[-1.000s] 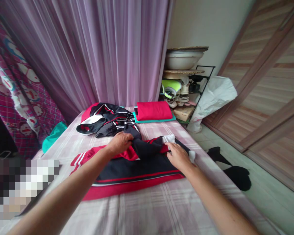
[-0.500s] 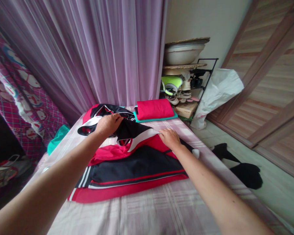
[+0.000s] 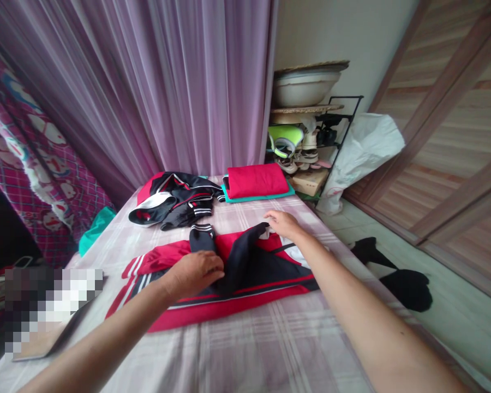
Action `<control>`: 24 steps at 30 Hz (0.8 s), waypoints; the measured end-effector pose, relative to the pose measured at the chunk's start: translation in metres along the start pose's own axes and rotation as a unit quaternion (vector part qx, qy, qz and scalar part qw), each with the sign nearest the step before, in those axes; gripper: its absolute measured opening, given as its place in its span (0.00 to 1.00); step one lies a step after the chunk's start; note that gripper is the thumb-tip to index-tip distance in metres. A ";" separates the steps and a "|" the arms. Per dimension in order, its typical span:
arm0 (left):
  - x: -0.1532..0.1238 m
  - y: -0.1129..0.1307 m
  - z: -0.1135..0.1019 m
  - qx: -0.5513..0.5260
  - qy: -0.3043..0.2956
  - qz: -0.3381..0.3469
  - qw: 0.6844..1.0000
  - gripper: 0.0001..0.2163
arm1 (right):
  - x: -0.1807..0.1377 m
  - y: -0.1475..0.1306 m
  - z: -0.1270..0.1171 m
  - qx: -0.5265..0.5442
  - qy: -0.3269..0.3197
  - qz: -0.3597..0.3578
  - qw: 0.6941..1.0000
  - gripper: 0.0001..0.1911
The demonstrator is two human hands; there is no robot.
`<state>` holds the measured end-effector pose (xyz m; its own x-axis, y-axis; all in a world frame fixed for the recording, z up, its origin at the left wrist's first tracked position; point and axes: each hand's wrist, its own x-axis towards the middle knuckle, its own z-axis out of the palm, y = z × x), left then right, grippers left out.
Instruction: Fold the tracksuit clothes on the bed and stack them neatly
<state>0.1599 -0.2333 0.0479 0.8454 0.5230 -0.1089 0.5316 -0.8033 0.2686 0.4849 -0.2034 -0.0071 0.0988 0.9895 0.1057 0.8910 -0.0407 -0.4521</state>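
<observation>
A red, black and white track jacket (image 3: 245, 275) lies spread across the pink checked bed (image 3: 249, 349). My left hand (image 3: 194, 273) rests on its middle and pinches the black sleeve, whose striped cuff points away from me. My right hand (image 3: 284, 224) lies at the jacket's far right edge, fingers pressing on the black fabric near a white patch. A second crumpled jacket (image 3: 174, 199) in the same colours lies farther back. Behind it sits a folded red garment (image 3: 257, 180) on top of a teal one.
A purple curtain (image 3: 167, 82) hangs behind the bed. A shoe rack (image 3: 311, 147) with a basin on top stands at the right, next to a white bag (image 3: 362, 153). Black cloth (image 3: 396, 278) lies on the floor. A teal cloth (image 3: 94, 229) sits at the bed's left edge.
My left hand has come down and toward me, laying the black sleeve across the jacket's middle. The jacket now lies flatter. My right hand stayed at the far right edge.
</observation>
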 end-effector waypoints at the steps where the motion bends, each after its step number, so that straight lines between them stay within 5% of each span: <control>1: 0.000 -0.011 0.001 0.025 0.027 -0.025 0.999 0.12 | 0.003 -0.007 -0.001 -0.002 -0.010 -0.023 1.000 0.26; 3: -0.001 -0.034 0.002 0.066 0.036 -0.056 0.996 0.16 | 0.010 -0.020 -0.002 -0.001 -0.062 -0.071 0.996 0.33; 8: -0.009 -0.059 0.008 0.122 -0.062 -0.049 0.989 0.29 | 0.018 -0.048 0.000 -0.050 -0.213 -0.110 0.970 0.41; 12: -0.006 -0.053 0.008 0.176 -0.057 -0.037 0.982 0.29 | 0.013 -0.058 -0.004 -0.142 -0.261 -0.141 0.944 0.30; 17: 0.012 -0.053 -0.010 0.211 -0.085 -0.073 0.971 0.12 | 0.009 -0.045 -0.013 -0.154 -0.163 -0.128 0.966 0.14; 24: 0.006 -0.067 -0.111 0.301 0.126 -0.133 0.936 0.11 | 0.010 -0.020 -0.029 -0.118 0.070 0.025 0.990 0.16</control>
<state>0.1238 -0.1448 0.1351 0.6805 0.7162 0.1547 0.7185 -0.6109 -0.3326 0.4807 -0.1964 0.0288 0.1919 0.9570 0.2175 0.9604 -0.1375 -0.2423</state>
